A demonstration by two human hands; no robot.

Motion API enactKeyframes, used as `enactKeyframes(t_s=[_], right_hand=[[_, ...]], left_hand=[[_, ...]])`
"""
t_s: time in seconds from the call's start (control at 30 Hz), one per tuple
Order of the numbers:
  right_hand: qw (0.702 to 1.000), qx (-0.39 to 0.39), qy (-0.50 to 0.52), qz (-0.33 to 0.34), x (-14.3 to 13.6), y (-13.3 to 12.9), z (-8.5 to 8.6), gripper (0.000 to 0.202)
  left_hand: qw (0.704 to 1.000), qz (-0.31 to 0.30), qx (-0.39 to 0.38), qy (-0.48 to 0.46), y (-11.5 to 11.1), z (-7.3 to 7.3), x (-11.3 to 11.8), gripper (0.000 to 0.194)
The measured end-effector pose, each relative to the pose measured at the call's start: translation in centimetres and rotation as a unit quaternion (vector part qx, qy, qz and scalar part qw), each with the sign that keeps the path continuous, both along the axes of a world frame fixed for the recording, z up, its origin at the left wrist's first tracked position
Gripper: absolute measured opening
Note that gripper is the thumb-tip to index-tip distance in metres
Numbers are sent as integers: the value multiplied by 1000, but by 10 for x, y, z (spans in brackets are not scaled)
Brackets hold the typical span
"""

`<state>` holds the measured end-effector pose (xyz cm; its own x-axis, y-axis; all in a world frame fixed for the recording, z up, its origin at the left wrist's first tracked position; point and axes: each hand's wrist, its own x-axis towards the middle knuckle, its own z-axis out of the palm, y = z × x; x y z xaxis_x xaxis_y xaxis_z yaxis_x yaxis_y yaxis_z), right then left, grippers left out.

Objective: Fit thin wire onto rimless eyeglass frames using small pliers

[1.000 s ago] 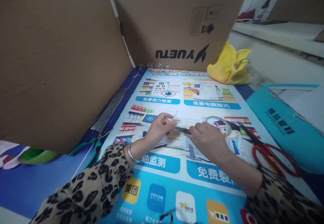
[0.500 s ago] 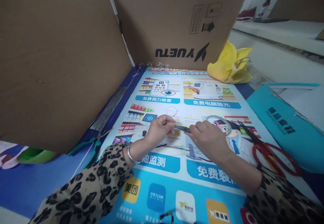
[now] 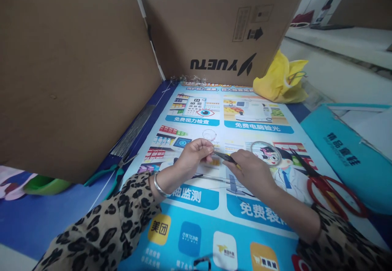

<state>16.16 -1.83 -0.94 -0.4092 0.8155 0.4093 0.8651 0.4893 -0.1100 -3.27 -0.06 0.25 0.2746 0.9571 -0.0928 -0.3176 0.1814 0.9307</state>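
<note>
A small dark slender tool [image 3: 226,157], like fine pliers or tweezers, lies between the two hands above the middle of the printed blue poster [image 3: 214,222] that covers the bench. The right hand [image 3: 249,173] has its grip closed around the tool's rear end, fingers curled over it. The left hand [image 3: 191,158] meets the tool's tip with thumb and forefinger pinched together; whether something tiny sits in that pinch is too small to tell. A silver bangle [image 3: 159,186] circles the left wrist, and both arms wear leopard-print sleeves [image 3: 104,230].

Just beyond the left fingertips a small clear round lens [image 3: 209,134] rests on the poster. Just beside the right hand, on its far right, a larger clear ring-shaped lens [image 3: 266,150] lies over a cartoon figure. A thin grey metal rod [image 3: 211,177] lies flat on the poster under the hands.

Further right, red-handled scissors [image 3: 330,189] rest on the poster's edge, near a teal paper bag [image 3: 343,152]. To the left, green-handled pliers [image 3: 107,175] lie on the blue bench surface beside a bundle of thin grey wires [image 3: 131,134]. Large brown cardboard boxes [image 3: 214,25] stand at the back and left, with a crumpled yellow plastic bag [image 3: 280,83] against the rear one.
</note>
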Motion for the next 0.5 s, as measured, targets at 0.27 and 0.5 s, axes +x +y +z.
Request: enactKeyframes(t_s=[0.27, 0.5], right_hand=[[1000, -23, 11, -7, 2, 1, 2, 33], [992, 90, -86, 3, 4, 3, 6, 31]], left_hand=[[999, 14, 7, 34, 2, 3, -1, 20], [997, 22, -18, 74, 1, 2, -1, 28]])
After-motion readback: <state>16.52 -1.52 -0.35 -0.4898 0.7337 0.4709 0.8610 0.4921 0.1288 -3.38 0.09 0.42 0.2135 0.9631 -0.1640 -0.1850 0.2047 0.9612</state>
